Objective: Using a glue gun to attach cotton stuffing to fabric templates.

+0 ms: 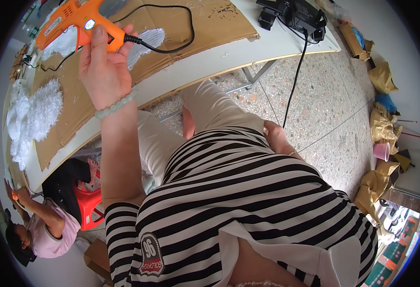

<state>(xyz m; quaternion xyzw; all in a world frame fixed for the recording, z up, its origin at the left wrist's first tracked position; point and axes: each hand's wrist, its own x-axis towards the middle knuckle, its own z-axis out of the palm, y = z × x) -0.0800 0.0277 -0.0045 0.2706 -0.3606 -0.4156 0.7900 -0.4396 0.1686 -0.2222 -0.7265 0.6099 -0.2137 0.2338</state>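
My left hand (103, 71) is closed round the handle of an orange hot glue gun (64, 24), raised above the table at the upper left. A black cord (191, 28) leaves the base of the handle and loops to the right. A green beaded bracelet circles my left wrist. Beneath the glue gun lies a brown cardboard sheet (186, 52), with ribbed white material (145, 43) on it, partly hidden by my hand. Down by my thigh is my right hand (277, 137), its fingers mostly hidden against my trousers and shirt.
Fluffy white material (38, 110) is heaped on the table's left side. A black device (296, 19) stands at the far right corner, its cable hanging to the floor. Another person (57, 225) sits at the left by a red stool (90, 205). Paper bags and a pink cup (382, 151) line the right wall.
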